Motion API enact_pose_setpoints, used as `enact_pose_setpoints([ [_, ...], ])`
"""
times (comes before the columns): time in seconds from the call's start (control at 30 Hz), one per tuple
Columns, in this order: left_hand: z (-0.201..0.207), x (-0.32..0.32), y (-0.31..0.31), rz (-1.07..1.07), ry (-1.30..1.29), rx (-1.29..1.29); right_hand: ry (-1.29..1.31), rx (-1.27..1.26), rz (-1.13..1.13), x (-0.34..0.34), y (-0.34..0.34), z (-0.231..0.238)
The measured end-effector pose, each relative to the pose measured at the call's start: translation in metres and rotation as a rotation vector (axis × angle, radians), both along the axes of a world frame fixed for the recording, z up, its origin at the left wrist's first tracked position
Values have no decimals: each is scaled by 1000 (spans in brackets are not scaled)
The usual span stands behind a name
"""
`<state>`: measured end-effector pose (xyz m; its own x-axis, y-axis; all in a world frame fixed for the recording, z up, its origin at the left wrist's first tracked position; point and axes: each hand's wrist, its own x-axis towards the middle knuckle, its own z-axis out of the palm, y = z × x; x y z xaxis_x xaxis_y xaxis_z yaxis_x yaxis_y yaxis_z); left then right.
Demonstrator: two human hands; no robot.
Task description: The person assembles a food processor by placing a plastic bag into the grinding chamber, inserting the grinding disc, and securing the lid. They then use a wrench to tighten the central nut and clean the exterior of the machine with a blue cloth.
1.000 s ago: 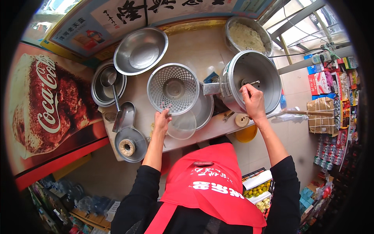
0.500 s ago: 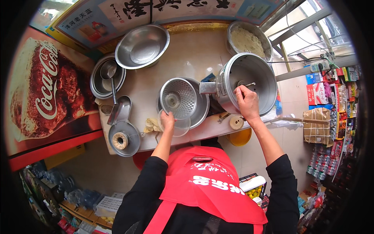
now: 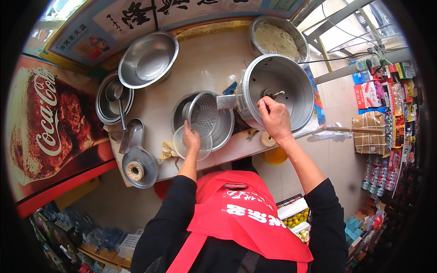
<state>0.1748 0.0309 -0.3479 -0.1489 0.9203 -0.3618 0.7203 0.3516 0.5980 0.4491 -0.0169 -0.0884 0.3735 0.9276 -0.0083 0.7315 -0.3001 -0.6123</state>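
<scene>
My left hand [image 3: 191, 139] is closed at the lower edge of a tilted perforated metal strainer [image 3: 205, 114]. A translucent round plastic piece [image 3: 202, 149] shows beside the same hand; whether that hand grips it too is unclear. Beneath the strainer lies a steel basin [image 3: 226, 123]. Over the near rim of a deep metal drum with a side handle [image 3: 298, 98], my right hand [image 3: 275, 120] is closed with thumb and finger pinched; anything in them is too small to make out. Inside the drum, a central spindle with a metal fitting [image 3: 275, 93] stands just beyond those fingers.
A wide steel bowl [image 3: 152, 61] stands at the back left, near stacked bowls with a ladle [image 3: 114, 93]. A scoop [image 3: 133, 135] and a round lid [image 3: 149, 160] lie at the left. A perforated basin of pale flour-like material [image 3: 277, 40] sits behind the drum.
The view has shifted, so the table appears further left. My left hand has turned the strainer to a steeper tilt. My right hand has drawn back slightly from the spindle.
</scene>
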Motion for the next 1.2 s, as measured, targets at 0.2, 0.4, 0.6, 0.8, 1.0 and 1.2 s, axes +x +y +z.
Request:
enact_pose_setpoints([
  [0.2,13,5,13,-13,107,411,-17,-5,-3,-2,-1,1],
  [0.4,16,-14,20,-155,155,234,-31,67,16,1,-3,-3],
  [0.6,14,-5,60,-173,0,347,-20,132,6,-3,-4,3],
  [0.8,12,-19,65,-351,208,20,-54,143,11,-1,-6,-1],
  [1.0,41,14,86,-452,38,487,-74,137,15,-3,-7,-2],
  [1.2,14,-31,38,-101,58,-22,-93,160,22,-2,-8,3],
])
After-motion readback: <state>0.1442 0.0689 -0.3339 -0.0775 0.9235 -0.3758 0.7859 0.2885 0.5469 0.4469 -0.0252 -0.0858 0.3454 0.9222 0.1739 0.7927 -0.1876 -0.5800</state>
